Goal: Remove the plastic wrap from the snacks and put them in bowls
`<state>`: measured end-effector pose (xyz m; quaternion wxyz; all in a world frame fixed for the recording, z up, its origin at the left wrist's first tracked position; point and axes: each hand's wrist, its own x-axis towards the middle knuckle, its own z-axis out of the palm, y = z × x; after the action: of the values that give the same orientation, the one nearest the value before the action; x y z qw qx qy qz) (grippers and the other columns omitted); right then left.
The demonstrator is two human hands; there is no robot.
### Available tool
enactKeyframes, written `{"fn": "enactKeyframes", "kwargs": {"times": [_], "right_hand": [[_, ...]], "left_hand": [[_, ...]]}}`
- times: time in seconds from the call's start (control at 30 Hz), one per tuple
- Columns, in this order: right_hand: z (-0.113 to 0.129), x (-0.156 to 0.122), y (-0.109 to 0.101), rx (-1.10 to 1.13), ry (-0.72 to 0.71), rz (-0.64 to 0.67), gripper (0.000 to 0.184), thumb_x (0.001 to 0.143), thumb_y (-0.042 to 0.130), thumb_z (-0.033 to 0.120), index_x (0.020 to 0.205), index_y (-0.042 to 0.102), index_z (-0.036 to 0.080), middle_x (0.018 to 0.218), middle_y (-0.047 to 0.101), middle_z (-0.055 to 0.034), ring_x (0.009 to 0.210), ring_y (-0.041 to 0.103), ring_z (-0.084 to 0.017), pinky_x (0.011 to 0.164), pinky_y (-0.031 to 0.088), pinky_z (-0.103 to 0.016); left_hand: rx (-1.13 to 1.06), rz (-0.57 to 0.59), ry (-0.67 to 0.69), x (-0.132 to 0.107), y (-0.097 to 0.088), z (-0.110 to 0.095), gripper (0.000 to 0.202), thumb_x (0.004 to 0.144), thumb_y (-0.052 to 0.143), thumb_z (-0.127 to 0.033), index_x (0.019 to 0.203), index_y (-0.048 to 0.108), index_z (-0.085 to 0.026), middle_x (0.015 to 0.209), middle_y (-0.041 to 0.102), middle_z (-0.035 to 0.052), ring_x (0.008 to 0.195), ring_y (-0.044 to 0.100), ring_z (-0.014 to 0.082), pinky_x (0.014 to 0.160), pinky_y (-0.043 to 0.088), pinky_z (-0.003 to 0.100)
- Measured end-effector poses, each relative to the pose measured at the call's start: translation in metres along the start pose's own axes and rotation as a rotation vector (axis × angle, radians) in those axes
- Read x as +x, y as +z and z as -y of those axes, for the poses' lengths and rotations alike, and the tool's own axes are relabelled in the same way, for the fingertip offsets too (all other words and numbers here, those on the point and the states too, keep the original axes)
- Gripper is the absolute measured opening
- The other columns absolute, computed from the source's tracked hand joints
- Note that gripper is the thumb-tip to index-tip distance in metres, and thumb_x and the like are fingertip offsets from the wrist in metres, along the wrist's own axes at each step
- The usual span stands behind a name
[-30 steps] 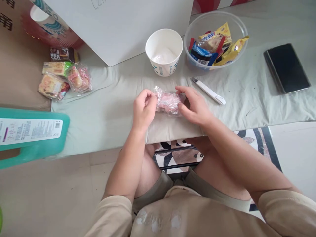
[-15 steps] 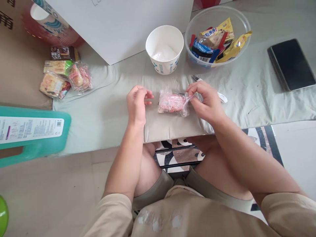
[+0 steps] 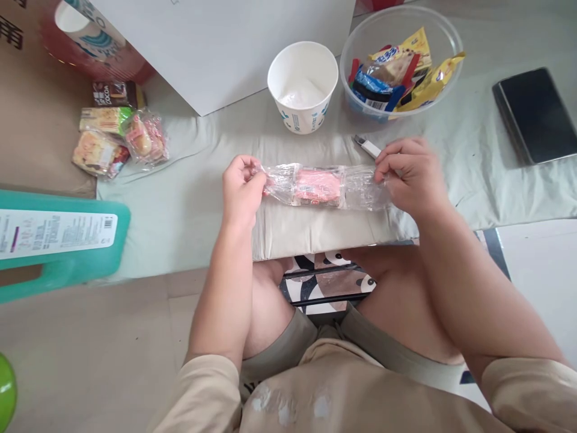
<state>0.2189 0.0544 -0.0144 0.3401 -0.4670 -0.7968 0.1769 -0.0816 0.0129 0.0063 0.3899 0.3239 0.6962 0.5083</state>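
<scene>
On the table in front of me lies a pink packaged snack (image 3: 318,185), wrapped in clear plastic film (image 3: 359,187). The film stretches out past both ends of the snack. My left hand (image 3: 241,189) pinches the film's left end between thumb and fingers. At the opposite end, my right hand (image 3: 412,177) has its fingers closed on the film, its outline slightly blurred. Just behind the right fingers rests a white box cutter (image 3: 368,146), partly covered by that hand. A white paper cup (image 3: 303,90) stands beyond the snack.
A clear plastic bowl (image 3: 347,99) of wrapped snacks stands right of the cup. Farther right lies a black phone-like device (image 3: 538,114). Several packaged snacks (image 3: 103,153) sit at the left, near a teal jug (image 3: 119,240). A white box (image 3: 216,54) stands behind.
The left hand has gone from empty to gripping the film. The right hand has moved rightward, and the film, bunched before, is now drawn out to both sides of the snack.
</scene>
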Motion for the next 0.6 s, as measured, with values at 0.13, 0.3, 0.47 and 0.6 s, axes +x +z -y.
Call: {"fn": "enactKeyframes", "kwargs": {"times": [0.13,0.3,0.47,0.6], "right_hand": [[-0.004,0.0,-0.004,-0.101,0.096,-0.112,0.026,0.07,0.052,0.006,0.059,0.068,0.024,0.094,0.077,-0.0059,0.102,0.068,-0.03,0.097,0.05,-0.057],[0.016,0.002,-0.006,0.023,0.084,-0.137,0.035,0.081,0.058,0.017,0.112,0.073,0.021,0.116,0.078,-0.0107,0.112,0.072,-0.03,0.101,0.054,-0.053],[0.031,0.003,0.0,-0.123,0.037,0.103,0.025,0.085,0.067,0.031,0.108,0.074,0.024,0.084,0.074,-0.0053,0.098,0.07,-0.03,0.098,0.053,-0.054],[0.045,-0.002,-0.011,-0.1,-0.111,0.018,0.011,0.089,0.063,0.028,0.081,0.07,0.025,0.09,0.074,-0.0071,0.088,0.069,-0.026,0.086,0.054,-0.047]], "left_hand": [[0.11,-0.1,0.035,0.006,-0.011,0.006,0.015,0.079,0.056,-0.008,0.077,0.056,-0.024,0.065,0.058,-0.0024,0.055,0.058,0.0133,0.048,0.04,0.025],[0.277,0.076,0.554,0.007,-0.018,0.009,0.025,0.093,0.06,-0.048,0.102,0.068,-0.027,0.123,0.071,0.0085,0.127,0.065,0.028,0.1,0.056,0.041],[0.61,0.266,0.601,0.006,-0.016,0.009,0.006,0.083,0.07,-0.026,0.088,0.073,-0.023,0.122,0.072,0.0065,0.121,0.068,0.026,0.112,0.053,0.044],[0.559,0.165,0.779,-0.01,-0.024,-0.002,0.009,0.081,0.066,-0.018,0.075,0.068,-0.024,0.104,0.076,0.003,0.117,0.07,0.025,0.113,0.053,0.045]]}}
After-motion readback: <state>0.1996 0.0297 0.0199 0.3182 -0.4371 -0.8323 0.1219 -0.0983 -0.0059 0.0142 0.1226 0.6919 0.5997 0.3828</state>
